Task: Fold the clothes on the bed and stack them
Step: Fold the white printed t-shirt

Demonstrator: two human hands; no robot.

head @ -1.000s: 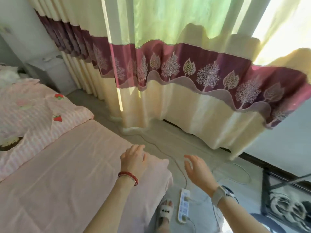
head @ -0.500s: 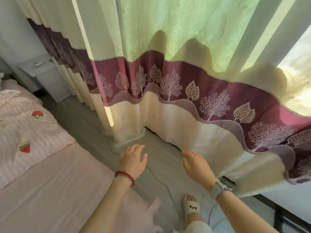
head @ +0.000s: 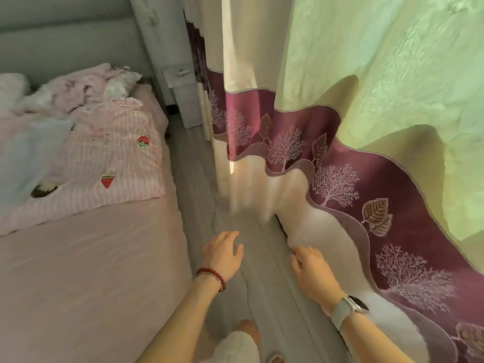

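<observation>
The bed (head: 91,271) with a plain pink sheet fills the left. On its far half lies a pink striped cloth with strawberry prints (head: 112,158), and a rumpled heap of pink and white clothes (head: 86,90) sits near the headboard. A pale blue garment (head: 28,150) lies at the left edge. My left hand (head: 225,252), with a red bead bracelet, hovers over the floor beside the bed, fingers relaxed and holding nothing. My right hand (head: 309,268), with a watch on the wrist, hangs near the curtain's hem, fingers loosely bent and empty.
A long curtain (head: 340,158) with a maroon tree-patterned band hangs along the right. A narrow strip of grey floor (head: 199,195) runs between bed and curtain. A white bedside cabinet (head: 186,98) stands at the far end. My leg and foot (head: 241,341) show at the bottom.
The view has swung left along the aisle, bringing the head of the bed and the clothes heap into sight. Both hands stay held out in front, empty.
</observation>
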